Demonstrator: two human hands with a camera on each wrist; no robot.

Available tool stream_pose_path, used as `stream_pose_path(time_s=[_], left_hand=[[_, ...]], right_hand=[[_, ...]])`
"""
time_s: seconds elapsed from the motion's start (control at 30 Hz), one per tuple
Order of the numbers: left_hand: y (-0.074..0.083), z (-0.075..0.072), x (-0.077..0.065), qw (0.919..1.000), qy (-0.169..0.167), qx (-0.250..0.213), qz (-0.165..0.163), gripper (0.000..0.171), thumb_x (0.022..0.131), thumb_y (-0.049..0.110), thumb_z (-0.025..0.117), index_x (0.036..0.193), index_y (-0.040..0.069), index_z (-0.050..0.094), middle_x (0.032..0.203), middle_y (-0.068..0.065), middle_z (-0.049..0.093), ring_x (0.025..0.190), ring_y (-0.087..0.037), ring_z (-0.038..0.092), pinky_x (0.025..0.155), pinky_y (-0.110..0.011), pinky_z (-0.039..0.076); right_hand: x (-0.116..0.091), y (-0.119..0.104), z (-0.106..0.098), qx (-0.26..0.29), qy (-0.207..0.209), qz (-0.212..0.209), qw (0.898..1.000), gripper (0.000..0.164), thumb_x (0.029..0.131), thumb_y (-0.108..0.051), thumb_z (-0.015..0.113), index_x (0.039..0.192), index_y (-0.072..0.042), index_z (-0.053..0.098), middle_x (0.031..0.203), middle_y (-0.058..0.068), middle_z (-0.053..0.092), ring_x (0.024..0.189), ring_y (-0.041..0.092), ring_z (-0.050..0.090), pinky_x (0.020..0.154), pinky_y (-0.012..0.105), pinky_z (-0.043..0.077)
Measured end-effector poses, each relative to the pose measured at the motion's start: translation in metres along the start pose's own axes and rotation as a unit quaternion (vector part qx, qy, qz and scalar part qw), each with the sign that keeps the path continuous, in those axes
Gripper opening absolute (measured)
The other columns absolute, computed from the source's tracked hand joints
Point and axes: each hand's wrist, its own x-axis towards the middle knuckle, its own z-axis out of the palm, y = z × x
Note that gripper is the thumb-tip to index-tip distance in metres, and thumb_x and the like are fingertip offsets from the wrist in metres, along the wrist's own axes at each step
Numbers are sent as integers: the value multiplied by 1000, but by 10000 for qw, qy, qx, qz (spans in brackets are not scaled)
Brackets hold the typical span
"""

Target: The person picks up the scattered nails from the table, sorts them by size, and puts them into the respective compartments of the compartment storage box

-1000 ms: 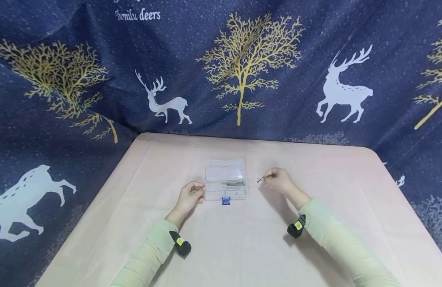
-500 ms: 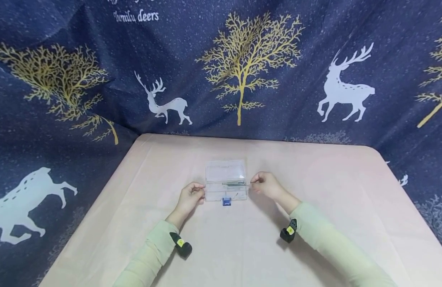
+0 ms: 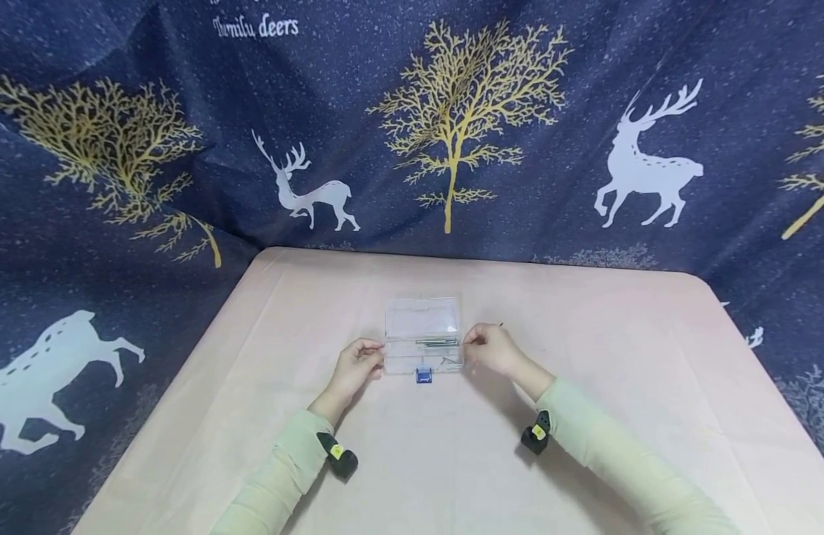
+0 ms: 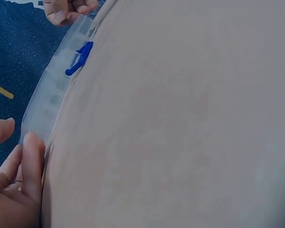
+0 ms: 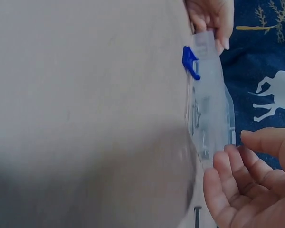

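Note:
A clear plastic box (image 3: 401, 364) with a blue latch (image 3: 423, 376) stands on the table, its lid (image 3: 421, 317) raised at the back. In the rear part lie thin metal rods (image 3: 438, 343); small nail-like metal pieces (image 3: 447, 361) lie in the front part. My left hand (image 3: 354, 368) holds the box's left end, its fingertips on the end wall. My right hand (image 3: 495, 349) is at the right end, fingers loosely bent, thumb apart from the fingers (image 5: 223, 161). In the right wrist view a flat-headed nail-like piece (image 5: 197, 216) shows beside that hand.
A pale pink cloth covers the table (image 3: 412, 453). Behind it hangs a dark blue curtain (image 3: 539, 215) printed with trees and deer. Each wrist wears a black camera, one on the left (image 3: 340, 458), one on the right (image 3: 536, 436).
My right hand has moved left to the box's end; the thin dark pieces it pinched no longer show at its fingertips. The front part shows more metal. My left hand stays on the box.

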Motion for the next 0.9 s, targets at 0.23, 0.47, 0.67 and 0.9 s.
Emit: stream_pose_path(time_s=[0.23, 0.47, 0.67, 0.9], left_hand=[[3, -3, 0, 9994, -153, -220, -201, 27, 87, 3, 61, 112, -7, 56, 100, -14, 62, 82, -12, 62, 73, -24, 61], [1, -3, 1, 9991, -179, -267, -291, 29, 86, 1, 60, 114, -6, 56, 108, -19, 60, 86, -17, 64, 78, -30, 61], [3, -4, 1, 9990, -234, -249, -275, 31, 86, 0, 60, 116, -7, 55, 114, -22, 58, 90, -19, 62, 78, -29, 61], [3, -4, 0, 9991, -247, -238, -259, 33, 86, 0, 61, 117, -6, 56, 118, -23, 58, 92, -20, 63, 77, -25, 60]], right_hand=[[0, 7, -9, -1388, 586, -515, 9872, 12, 81, -4, 64, 92, 1, 62, 90, 16, 68, 84, 30, 64, 80, 45, 57], [0, 22, -17, -2265, 607, -740, 9693, 14, 82, 1, 64, 96, 1, 63, 93, 16, 64, 87, 30, 63, 81, 44, 57], [4, 35, -20, -2488, 601, -783, 9635, 13, 81, 0, 62, 94, -2, 65, 85, 12, 59, 78, 25, 58, 72, 41, 57], [7, 38, -22, -2357, 603, -801, 9666, 11, 80, 4, 62, 88, -1, 66, 84, 12, 59, 78, 24, 57, 75, 41, 57]])
